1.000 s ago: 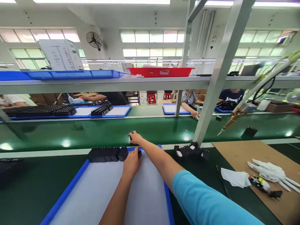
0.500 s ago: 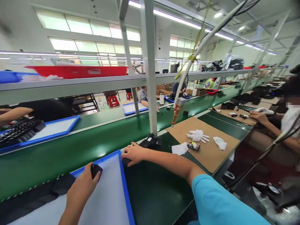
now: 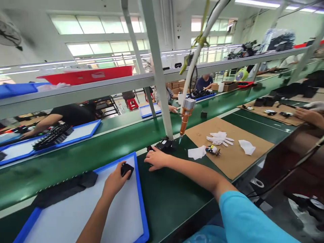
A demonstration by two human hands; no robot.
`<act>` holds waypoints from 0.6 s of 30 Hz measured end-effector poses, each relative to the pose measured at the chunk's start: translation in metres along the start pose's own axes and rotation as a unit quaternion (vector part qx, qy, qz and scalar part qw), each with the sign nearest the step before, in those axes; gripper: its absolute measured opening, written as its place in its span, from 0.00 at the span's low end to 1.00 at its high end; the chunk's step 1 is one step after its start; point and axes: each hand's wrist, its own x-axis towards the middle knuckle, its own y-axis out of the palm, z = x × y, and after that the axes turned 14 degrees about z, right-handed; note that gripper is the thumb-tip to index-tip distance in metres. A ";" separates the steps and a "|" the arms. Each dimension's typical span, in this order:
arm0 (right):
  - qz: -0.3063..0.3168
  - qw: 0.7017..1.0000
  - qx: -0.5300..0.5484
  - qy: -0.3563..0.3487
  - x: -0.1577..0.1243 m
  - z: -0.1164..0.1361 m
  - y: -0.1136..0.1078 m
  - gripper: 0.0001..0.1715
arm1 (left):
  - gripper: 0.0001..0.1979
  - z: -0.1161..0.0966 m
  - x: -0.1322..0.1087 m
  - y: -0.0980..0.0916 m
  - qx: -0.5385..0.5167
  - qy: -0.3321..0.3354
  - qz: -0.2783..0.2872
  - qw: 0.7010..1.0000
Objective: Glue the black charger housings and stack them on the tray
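Observation:
My left hand (image 3: 115,180) is closed around a small black block-shaped part (image 3: 128,170), held over the right end of a white tray with a blue rim (image 3: 138,189). Along the tray's far side runs a row of similar black parts (image 3: 68,189). Just outside the tray, my right hand (image 3: 157,159) hovers low over the green table with its fingers apart and nothing visible in them. Right beyond its fingertips lies a cluster of black parts (image 3: 164,144) at the foot of a metal post; the hand partly hides it.
An orange-and-silver tool (image 3: 186,116) hangs from a thick white hose. On a brown cardboard sheet (image 3: 227,165) lie a white glove (image 3: 219,138), white cloths and a small assembly (image 3: 213,150). Behind runs a green conveyor (image 3: 113,141). A co-worker's hand (image 3: 310,116) shows at right.
The view has turned. My left hand has carried its black part toward the tray's right end. My right hand has moved off the tray's edge, and the dark part under its fingers no longer shows.

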 end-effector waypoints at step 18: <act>0.058 0.995 -0.013 -0.083 0.008 -0.014 -0.019 0.21 | 0.39 0.010 -0.009 -0.002 -0.083 0.114 0.065 0.988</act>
